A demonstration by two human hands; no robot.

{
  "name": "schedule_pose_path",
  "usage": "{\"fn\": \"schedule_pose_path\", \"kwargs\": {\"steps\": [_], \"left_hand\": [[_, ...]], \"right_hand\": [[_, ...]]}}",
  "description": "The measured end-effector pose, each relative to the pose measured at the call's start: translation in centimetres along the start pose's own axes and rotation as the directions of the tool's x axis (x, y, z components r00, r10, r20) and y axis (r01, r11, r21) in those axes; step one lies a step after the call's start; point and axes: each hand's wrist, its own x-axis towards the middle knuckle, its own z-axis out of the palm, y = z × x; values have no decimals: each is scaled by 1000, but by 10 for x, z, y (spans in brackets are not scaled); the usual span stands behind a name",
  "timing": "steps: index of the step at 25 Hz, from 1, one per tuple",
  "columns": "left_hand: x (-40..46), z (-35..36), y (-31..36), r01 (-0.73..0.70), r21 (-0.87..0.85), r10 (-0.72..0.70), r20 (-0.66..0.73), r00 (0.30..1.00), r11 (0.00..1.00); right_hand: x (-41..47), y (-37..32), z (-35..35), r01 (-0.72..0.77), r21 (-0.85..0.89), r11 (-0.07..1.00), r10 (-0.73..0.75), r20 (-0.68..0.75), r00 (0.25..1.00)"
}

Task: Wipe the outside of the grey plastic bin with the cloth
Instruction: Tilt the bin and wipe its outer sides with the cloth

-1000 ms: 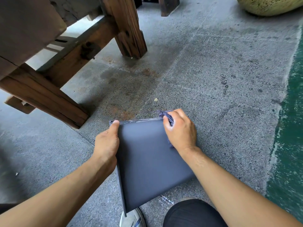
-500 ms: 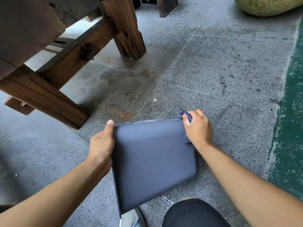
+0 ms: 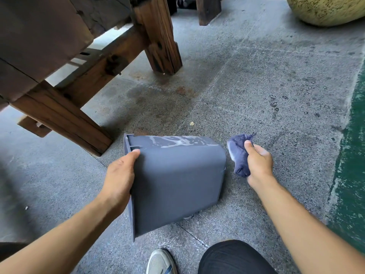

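Note:
The grey plastic bin (image 3: 177, 178) lies on its side above the stone floor, its rim pointing left and its closed base to the right. Its far upper face carries pale smeared streaks. My left hand (image 3: 120, 175) grips the bin at the rim, thumb on the outer wall. My right hand (image 3: 258, 163) holds a bunched dark blue cloth (image 3: 240, 153) just right of the bin's base, a small gap away from it. The bin's inside is hidden.
A heavy wooden bench with thick legs (image 3: 160, 34) stands at the upper left. A large yellowish pot (image 3: 327, 8) sits at the top right. A green painted strip (image 3: 353, 155) runs along the right edge. My shoe (image 3: 160, 262) and knee (image 3: 233, 258) are at the bottom.
My right hand with the cloth has slid right along the bin's top edge and come off past its base. The bin has turned, showing its streaked far face.

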Motion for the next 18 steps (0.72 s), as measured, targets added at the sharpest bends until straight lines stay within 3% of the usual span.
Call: {"fn": "schedule_pose_path", "kwargs": {"steps": [2, 4, 7, 12, 15, 18], "left_hand": [[-1, -6, 2, 80, -37, -79, 15, 997, 996], [-3, -12, 8, 192, -86, -183, 99, 978, 978], [-5, -15, 15, 282, -106, -260, 183, 948, 954], [-8, -4, 13, 291, -105, -284, 72, 956, 951], [-10, 4, 13, 289, -97, -286, 48, 957, 952], [-12, 11, 12, 277, -102, -271, 69, 960, 955]], "right_hand": [[-18, -15, 6, -79, 236, 969, 45, 146, 988], [-33, -28, 13, -121, 297, 947, 42, 259, 965], [-59, -42, 30, -145, 227, 963, 51, 376, 925], [-109, -41, 75, -89, 153, 984, -18, 586, 810], [-131, -31, 104, -9, 91, 996, -50, 616, 787], [-145, -25, 129, 156, -11, 988, -121, 576, 808]]}}
